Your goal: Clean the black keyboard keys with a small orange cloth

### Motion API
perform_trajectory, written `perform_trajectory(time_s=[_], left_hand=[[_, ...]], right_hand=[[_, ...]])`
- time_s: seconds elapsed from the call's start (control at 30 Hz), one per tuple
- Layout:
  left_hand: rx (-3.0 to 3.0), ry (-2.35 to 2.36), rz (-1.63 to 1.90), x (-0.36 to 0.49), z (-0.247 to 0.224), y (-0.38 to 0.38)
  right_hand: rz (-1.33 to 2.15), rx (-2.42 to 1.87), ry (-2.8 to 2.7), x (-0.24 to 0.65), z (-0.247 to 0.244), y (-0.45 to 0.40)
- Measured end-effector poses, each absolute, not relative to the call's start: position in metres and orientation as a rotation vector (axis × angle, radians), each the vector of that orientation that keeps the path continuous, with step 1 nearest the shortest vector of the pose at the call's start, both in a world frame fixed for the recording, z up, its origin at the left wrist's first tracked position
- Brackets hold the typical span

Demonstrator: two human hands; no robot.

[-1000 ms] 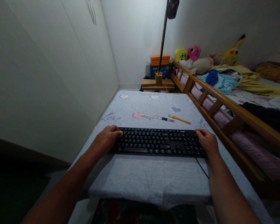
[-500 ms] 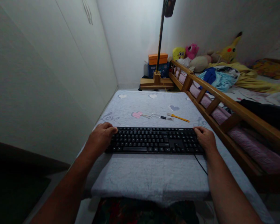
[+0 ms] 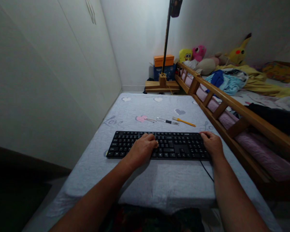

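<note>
A black computer keyboard (image 3: 182, 149) lies flat across the bed-like table, its keys facing up. My left hand (image 3: 143, 146) rests over the middle of its keys, fingers curled together and the fingertips partly hidden. At the keyboard's right end, my right hand (image 3: 211, 143) grips the edge with thumb and fingers. A black cable (image 3: 206, 170) runs from the near edge toward my right wrist. Beyond the keyboard lie a small brush (image 3: 184, 121) with a yellow handle, a thin metal tool (image 3: 168, 121) with a black grip, and slim pale sticks (image 3: 150, 120).
A patterned light cloth (image 3: 157, 177) covers the surface. On the right stands a wooden bed rail (image 3: 222, 96), with clothes and plush toys behind it. White cabinet doors (image 3: 62, 80) line the left. A dark pole (image 3: 166, 42) on a wooden base and boxes stand at the back.
My left hand has let go of the keyboard's left end and moved right, onto the middle keys. My right hand keeps its grip at the right end.
</note>
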State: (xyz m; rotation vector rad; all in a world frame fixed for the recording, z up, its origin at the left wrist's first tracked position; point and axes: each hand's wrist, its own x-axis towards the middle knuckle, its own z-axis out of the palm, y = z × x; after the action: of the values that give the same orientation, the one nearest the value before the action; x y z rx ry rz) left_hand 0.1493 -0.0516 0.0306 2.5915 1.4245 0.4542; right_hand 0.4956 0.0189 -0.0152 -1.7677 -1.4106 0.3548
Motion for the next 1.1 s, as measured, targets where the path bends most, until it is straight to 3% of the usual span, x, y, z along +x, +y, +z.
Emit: perform_trajectory(time_s=[0.63, 1.1], left_hand=[[2.507, 1.712, 0.412, 0.076, 0.025, -0.060], [2.361, 1.834, 0.613, 0.019, 0.022, -0.072]], right_hand=[[0.347, -1.763, -1.408, 0.493, -0.012, 0.018], [0.329, -1.763, -1.404, 0.496, -0.016, 0.019]])
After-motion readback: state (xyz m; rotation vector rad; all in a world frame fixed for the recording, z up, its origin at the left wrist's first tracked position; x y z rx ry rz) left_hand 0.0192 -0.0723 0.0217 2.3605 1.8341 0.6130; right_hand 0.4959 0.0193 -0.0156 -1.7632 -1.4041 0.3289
